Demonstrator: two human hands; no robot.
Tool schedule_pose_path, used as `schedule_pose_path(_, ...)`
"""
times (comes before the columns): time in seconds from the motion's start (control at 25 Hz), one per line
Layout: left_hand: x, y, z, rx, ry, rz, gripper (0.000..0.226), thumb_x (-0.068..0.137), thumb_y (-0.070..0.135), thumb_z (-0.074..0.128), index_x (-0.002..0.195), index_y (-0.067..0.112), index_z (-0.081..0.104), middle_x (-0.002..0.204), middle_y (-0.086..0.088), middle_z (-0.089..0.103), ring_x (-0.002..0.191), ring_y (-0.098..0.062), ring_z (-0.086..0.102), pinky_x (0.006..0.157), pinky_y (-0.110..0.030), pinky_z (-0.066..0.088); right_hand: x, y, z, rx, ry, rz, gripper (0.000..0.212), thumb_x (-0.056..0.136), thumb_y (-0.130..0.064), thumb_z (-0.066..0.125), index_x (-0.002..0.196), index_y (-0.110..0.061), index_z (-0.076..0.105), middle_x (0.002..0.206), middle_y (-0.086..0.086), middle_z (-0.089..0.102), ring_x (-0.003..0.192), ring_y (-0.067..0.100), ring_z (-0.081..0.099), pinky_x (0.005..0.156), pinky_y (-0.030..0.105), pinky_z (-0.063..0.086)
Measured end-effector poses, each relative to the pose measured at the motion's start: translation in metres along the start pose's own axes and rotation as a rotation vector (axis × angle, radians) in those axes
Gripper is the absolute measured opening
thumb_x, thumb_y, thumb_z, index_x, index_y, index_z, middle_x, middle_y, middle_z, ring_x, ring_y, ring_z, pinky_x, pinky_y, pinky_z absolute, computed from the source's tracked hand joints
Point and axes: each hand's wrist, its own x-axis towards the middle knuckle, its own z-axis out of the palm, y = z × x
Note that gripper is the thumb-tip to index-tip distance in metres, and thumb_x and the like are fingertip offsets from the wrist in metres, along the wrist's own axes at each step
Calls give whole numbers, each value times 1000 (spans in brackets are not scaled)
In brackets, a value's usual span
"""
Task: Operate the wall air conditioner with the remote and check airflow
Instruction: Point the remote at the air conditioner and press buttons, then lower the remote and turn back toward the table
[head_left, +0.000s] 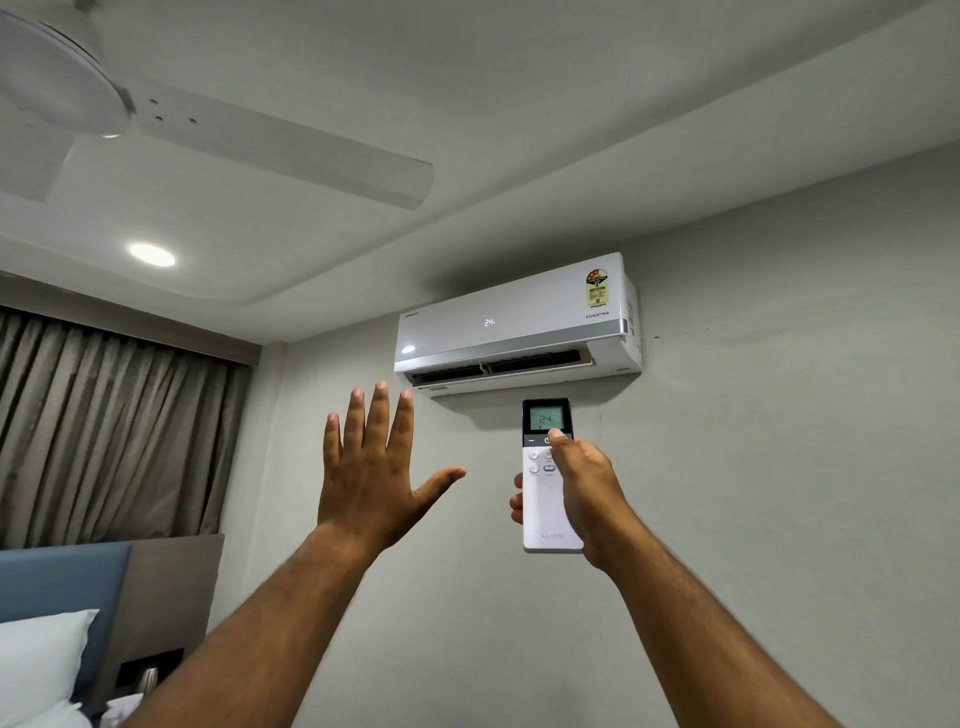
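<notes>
Grey walls and a stepped ceiling fill the view, and we go near to far. Closest, at seven o'clock, a white pillow (36, 660) against a blue headboard (62, 577). Both forearms reach up from the bottom edge. Left hand (371, 467) raised at nine o'clock of centre, palm away, fingers released and spread wide, touching nothing, fingertips just below the louvre's left end. Right hand (582, 488) at four o'clock of centre, fingers wrapped round the white remote (548, 512), held upright, thumb pressed on the buttons under its screen, which reads 24. Directly above the remote, at twelve o'clock from it, the wall air conditioner (514, 325) shows 24 on its face, louvre open. Brown curtains (104, 421) hang at nine o'clock; ceiling fan (208, 135) at eleven, downlight (151, 254) lit beneath it.
</notes>
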Motion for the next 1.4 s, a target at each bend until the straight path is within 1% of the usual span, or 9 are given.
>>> schedule_pose_path(0.16,-2,0,2,-91,-51,-58,102,76,86,14,153,19,7,163,-11,5,150,-30,1,119,-50,6,-3,3,9,21,-8,13,41,103,-47,45,107,-7,55,85,24,71,60,36,70,61,46,63)
schedule_pose_path(0.28,3,4,-3,-379,-99,-182,88,83,77,28,145,15,36,156,-12,34,143,-27,30,113,-44,29,-9,6,26,43,-9,-12,37,103,-46,44,102,-12,56,73,15,74,57,29,71,55,38,61)
schedule_pose_path(0.4,2,4,-10,-656,-96,-302,51,92,57,45,115,17,66,126,-6,64,115,-20,58,95,-35,44,-15,14,55,59,-42,-24,34,104,-45,42,97,-16,56,75,11,75,57,22,70,56,35,60)
schedule_pose_path(0.48,-6,-3,-17,-779,-133,-396,33,93,49,52,84,22,70,96,1,72,89,-20,69,84,-38,52,-20,26,76,31,-66,-10,33,104,-45,41,96,-17,57,86,11,74,67,23,70,65,34,56)
schedule_pose_path(0.6,-29,-24,-25,-908,-234,-530,26,92,41,59,83,22,74,87,2,76,68,-16,71,66,-35,57,-30,50,108,-5,-86,33,33,104,-45,39,95,-20,58,86,2,69,69,18,63,63,28,49)
schedule_pose_path(0.84,-102,-78,-45,-863,-310,-742,14,92,24,63,85,20,74,79,-2,76,57,-12,67,49,-25,52,-67,110,178,32,-209,196,31,105,-41,39,92,-23,59,83,0,69,66,14,63,58,25,47)
schedule_pose_path(1.12,-224,-143,-67,-715,-328,-1082,14,93,22,59,91,13,70,80,-5,73,61,-17,66,55,-31,56,-141,202,246,-13,-399,452,31,101,-35,41,91,-17,63,88,9,72,70,22,64,63,30,49)
schedule_pose_path(1.28,-319,-171,-76,-648,-375,-1295,15,94,20,57,92,10,69,81,-4,73,58,-14,67,56,-31,56,-211,268,262,-61,-500,613,25,95,-20,40,85,-16,62,80,3,71,63,16,61,55,26,41)
schedule_pose_path(1.4,-388,-182,-81,-602,-401,-1426,15,95,19,57,93,9,68,83,-5,74,59,-14,68,53,-29,55,-261,318,266,-86,-489,681,21,93,-15,48,100,-15,68,98,5,76,78,18,68,62,28,48)
